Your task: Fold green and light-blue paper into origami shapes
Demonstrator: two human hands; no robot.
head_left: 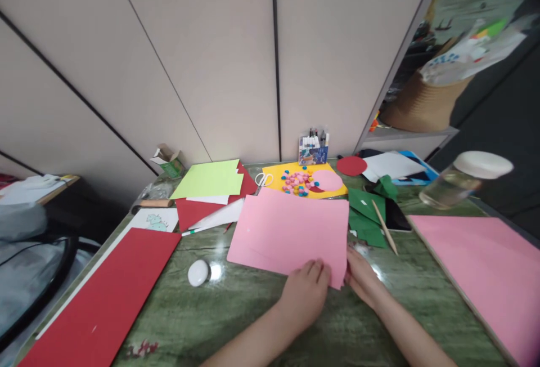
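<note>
Hands [304, 294] on pink paper [291, 232] corner

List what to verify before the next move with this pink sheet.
1. Left hand on the pink sheet, at its near corner: ok.
2. Right hand touching that corner's edge: ok.
3. Either hand actually pinching the sheet: cannot tell.
4. Sheet flat on the table: ok.
5. Wooden stick off the sheet, on green scraps: ok.
6. White round object apart from the sheet: ok.
</note>
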